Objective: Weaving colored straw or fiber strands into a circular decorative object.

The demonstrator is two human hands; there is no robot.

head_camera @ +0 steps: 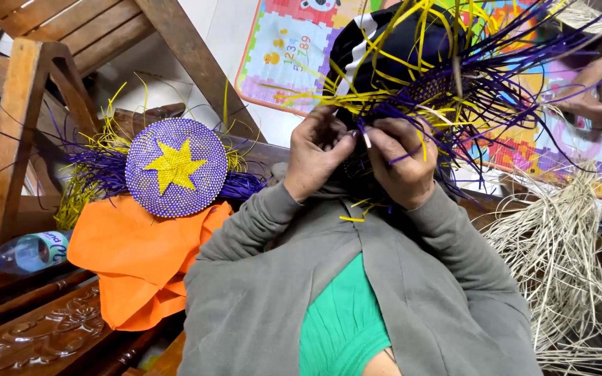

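Both hands are raised in front of my grey cardigan and green top. My left hand (pixel 315 154) and my right hand (pixel 402 166) pinch purple and yellow strips at the near edge of a part-woven piece (pixel 435 89). The two hands almost touch. Loose purple and yellow strands fan out from the weave upward and to the right. The weave's near edge is hidden behind my fingers. A round purple woven disc with a yellow star (pixel 176 167) lies to the left, with loose strand ends behind it.
An orange cloth (pixel 141 259) lies under the disc on carved dark wood (pixel 43 338). A plastic water bottle (pixel 24 252) lies at the left. A wooden frame (pixel 15 132) stands behind. Pale straw (pixel 567 268) is piled at the right. Beyond is a colourful play mat (pixel 283 59) with another person's limb (pixel 597 104).
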